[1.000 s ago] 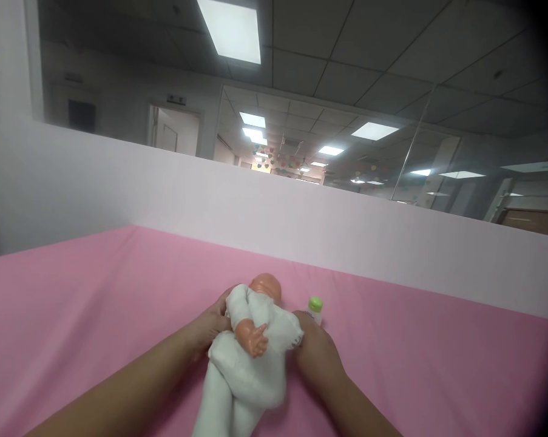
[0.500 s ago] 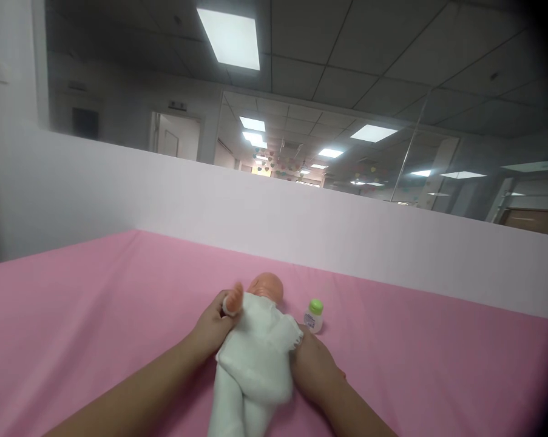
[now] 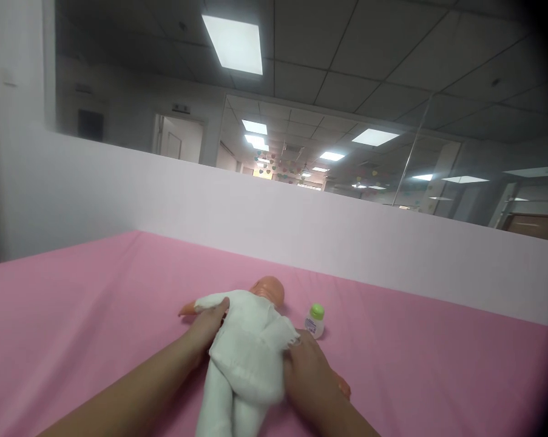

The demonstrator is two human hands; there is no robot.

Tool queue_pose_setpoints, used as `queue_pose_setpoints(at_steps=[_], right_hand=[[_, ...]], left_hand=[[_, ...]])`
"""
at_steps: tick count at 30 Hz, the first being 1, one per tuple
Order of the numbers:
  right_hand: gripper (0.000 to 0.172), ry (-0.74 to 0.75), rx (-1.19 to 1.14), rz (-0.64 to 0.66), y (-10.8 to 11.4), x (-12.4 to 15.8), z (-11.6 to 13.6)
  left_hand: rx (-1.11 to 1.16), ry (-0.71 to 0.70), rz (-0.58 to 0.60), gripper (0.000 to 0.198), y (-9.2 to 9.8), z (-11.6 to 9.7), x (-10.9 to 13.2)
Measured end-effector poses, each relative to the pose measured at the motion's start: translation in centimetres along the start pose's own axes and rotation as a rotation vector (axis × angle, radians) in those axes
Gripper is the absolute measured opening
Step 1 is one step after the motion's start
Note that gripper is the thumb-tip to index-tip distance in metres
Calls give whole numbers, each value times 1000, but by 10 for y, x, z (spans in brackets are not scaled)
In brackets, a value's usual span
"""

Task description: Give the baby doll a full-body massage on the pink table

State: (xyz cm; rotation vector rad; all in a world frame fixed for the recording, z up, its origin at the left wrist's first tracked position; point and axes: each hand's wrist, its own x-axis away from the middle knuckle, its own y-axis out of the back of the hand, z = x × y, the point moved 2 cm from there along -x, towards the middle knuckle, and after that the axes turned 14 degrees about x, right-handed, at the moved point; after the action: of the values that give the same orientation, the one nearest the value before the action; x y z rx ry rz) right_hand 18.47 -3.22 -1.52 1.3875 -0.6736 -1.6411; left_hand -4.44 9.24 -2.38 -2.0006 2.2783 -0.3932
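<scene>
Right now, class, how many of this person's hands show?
2: the left hand at one side of the doll, the right hand at its other side, near the green-capped bottle; both are partly hidden.

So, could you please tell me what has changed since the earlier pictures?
One arm of the doll has swung from across its torso out toward the picture's left. The left hand now touches the doll's side. The right hand and green-capped bottle stayed roughly where they were.

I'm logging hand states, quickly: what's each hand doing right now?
Left hand: against the doll, thumb showing; whether it grips cannot be told.
Right hand: at the loose white cloth edge; fingers mostly hidden, grip unclear.
</scene>
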Motion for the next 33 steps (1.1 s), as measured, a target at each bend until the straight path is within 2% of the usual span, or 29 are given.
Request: queue_pose_setpoints(at_steps=[2,3,7,10,12,14,16,18,22,24,26,30,33], right_hand=[[31,-10,-18,18,0,0,0],[30,-12,-23,25,0,0,-1],[29,-33,-9,58,4,-2,-3],[30,-49,10,111,11,-3,2],[31,-51,-7,163,16,-3,6],[33,-48,-48,204,21,-2,10],[35,-50,-101,230,23,0,13],[38,-68,-139,255,23,2,14],[44,-181,-146,289,19,8,16],[42,-250,-133,317,14,11,17],[40,-254,-135,345,7,12,18],[69,-124,-159,343,-13,7,19],[80,-99,-98,309,-24,2,18]], left_hand=[[-84,5,-14,57,3,0,-3],[-179,-42,-29,54,4,-1,-4],[-540,-329,-35,50,5,-15,2],[-568,-470,-9,37,0,-27,17],[-533,-530,55,29,-5,-37,30],[-561,-605,174,39,-10,-45,44],[-682,-665,300,55,-12,-49,54],[-833,-640,413,71,-12,-47,58],[-961,-440,550,110,-8,-33,50],[-968,-392,529,120,-5,-27,44],[-967,-368,486,121,-3,-20,38],[-970,-304,419,113,-2,-4,32],[-997,-249,431,124,-1,6,26]])
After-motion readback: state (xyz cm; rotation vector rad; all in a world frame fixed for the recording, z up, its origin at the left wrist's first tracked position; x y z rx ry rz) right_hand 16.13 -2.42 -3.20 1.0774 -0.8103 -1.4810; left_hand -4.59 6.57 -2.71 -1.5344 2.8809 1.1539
